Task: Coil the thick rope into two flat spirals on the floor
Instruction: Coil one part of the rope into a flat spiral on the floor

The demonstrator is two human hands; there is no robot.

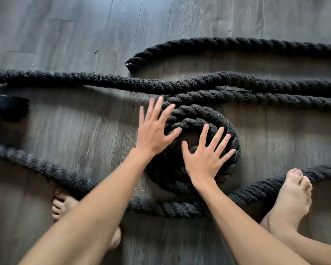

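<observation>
A thick black rope (103, 82) lies in long runs across the grey wood floor. Part of it is wound into one flat spiral (231, 150) at the centre of the view, a few turns wide. My left hand (153, 131) lies flat with fingers spread on the spiral's left edge. My right hand (204, 157) lies flat with fingers spread on the spiral's middle and right side. Neither hand grips the rope. One rope end (134, 63) lies loose beyond the spiral. Another run (46, 169) curves round the near side.
My bare left foot (63, 203) is partly under the near rope run and my right foot (292, 196) rests against it. A dark object (8, 108) sits at the left edge. Bare floor (65, 31) stretches beyond the rope.
</observation>
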